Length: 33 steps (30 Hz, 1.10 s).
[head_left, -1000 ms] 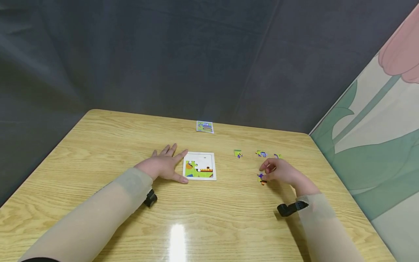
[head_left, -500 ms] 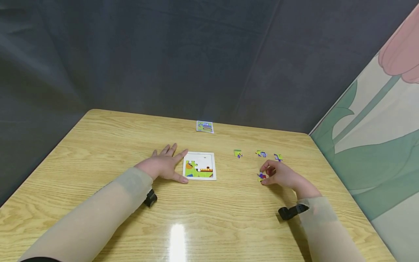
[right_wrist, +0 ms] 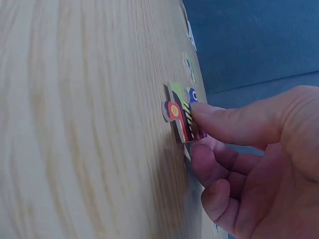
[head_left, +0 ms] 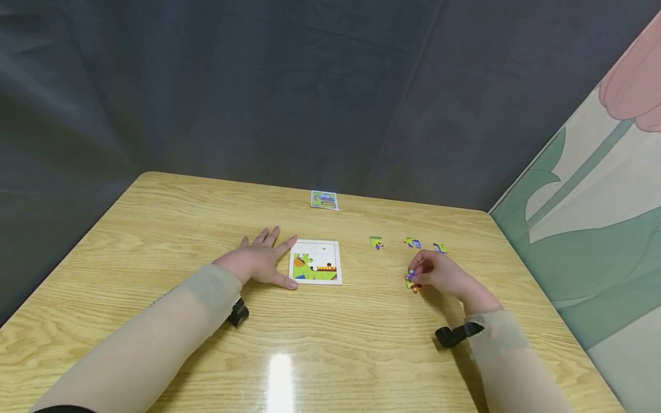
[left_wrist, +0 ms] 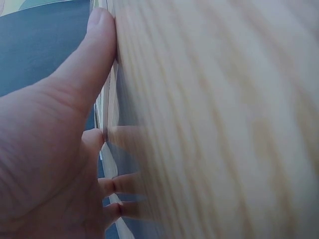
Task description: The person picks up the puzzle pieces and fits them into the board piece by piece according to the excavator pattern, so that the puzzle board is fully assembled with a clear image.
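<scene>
My left hand point(head_left: 258, 261) rests on the table with fingers spread, its thumb and forefinger right at the left edge of a white-framed puzzle board point(head_left: 316, 281). Part of a green, orange and red picture fills the lower half of that board. In the left wrist view the thumb point(left_wrist: 84, 64) lies straight along the tabletop. My right hand point(head_left: 439, 274) pinches a puzzle piece point(right_wrist: 175, 112) between thumb and fingers, close over the table. The piece has a red knob with a yellow dot, black-and-yellow stripes and a green corner; fingertips cover part of it.
Three loose puzzle pieces lie behind my right hand: a left one point(head_left: 376, 242), a middle one point(head_left: 412, 243) and a right one point(head_left: 440, 248). A small picture card point(head_left: 324, 200) sits near the far edge of the wooden table point(head_left: 206, 206). A dark curtain point(head_left: 289, 92) hangs behind.
My right hand has turned the puzzle piece in its fingers, so its red knob shows at the near side again. The left hand and the board have stayed in place.
</scene>
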Tool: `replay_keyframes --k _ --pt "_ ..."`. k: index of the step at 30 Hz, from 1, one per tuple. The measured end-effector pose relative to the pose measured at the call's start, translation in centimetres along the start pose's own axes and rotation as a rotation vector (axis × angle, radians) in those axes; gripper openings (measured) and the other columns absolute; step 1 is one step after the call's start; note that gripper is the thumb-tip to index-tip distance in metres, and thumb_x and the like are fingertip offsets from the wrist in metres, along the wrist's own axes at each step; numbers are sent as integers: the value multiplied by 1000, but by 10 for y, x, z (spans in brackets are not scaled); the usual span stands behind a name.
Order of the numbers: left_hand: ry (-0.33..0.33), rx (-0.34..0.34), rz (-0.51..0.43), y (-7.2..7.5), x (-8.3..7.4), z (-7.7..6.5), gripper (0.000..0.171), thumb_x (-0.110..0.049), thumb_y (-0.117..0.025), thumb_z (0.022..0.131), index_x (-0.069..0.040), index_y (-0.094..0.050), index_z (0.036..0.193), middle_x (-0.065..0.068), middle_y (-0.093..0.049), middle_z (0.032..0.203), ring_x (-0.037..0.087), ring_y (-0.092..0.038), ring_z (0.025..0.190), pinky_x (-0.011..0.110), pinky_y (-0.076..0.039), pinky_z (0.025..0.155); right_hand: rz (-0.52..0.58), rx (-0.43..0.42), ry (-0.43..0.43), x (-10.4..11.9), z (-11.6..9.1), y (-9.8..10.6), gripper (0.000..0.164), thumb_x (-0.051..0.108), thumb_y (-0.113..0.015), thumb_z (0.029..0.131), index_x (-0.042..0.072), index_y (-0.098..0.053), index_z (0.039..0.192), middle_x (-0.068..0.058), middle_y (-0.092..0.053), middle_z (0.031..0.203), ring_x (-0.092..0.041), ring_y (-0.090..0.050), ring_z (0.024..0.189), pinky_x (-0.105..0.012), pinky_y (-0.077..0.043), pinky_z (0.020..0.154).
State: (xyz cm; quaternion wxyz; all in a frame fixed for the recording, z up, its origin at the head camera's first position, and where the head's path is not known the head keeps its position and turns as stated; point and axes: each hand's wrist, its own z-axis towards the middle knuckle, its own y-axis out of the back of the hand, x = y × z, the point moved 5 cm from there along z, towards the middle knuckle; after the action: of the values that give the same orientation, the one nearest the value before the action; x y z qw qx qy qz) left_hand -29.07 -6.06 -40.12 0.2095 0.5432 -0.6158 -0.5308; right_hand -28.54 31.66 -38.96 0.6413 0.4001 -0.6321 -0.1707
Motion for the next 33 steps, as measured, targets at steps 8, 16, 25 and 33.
replay_keyframes --k 8,16,25,33 --pt "3 1 -3 0 1 1 116 -75 -66 73 -27 -7 161 18 8 163 41 7 147 69 0 110 97 -8 -17 8 13 -5 6 -6 -61 94 0 -61 92 -10 -58 80 -20 -53 71 -29 -49 62" --pt "1 2 2 1 0 0 116 -75 -66 74 -27 -6 161 18 8 163 41 7 147 69 0 110 194 -6 -8 31 30 -16 5 -2 -61 95 2 -58 93 -11 -57 79 -23 -54 68 -30 -46 57" --pt "0 2 5 1 0 -1 116 -75 -66 74 -27 -6 161 18 9 163 40 7 147 69 0 110 256 -18 6 66 51 -37 5 -1 -61 96 3 -58 95 -11 -58 78 -25 -52 66 -31 -40 54" --pt "2 -1 15 1 1 -1 117 -76 -65 73 -27 -5 161 18 9 163 40 7 147 70 0 110 280 -42 3 97 75 -65 6 0 -64 94 4 -61 93 -9 -59 78 -28 -55 68 -33 -44 58"
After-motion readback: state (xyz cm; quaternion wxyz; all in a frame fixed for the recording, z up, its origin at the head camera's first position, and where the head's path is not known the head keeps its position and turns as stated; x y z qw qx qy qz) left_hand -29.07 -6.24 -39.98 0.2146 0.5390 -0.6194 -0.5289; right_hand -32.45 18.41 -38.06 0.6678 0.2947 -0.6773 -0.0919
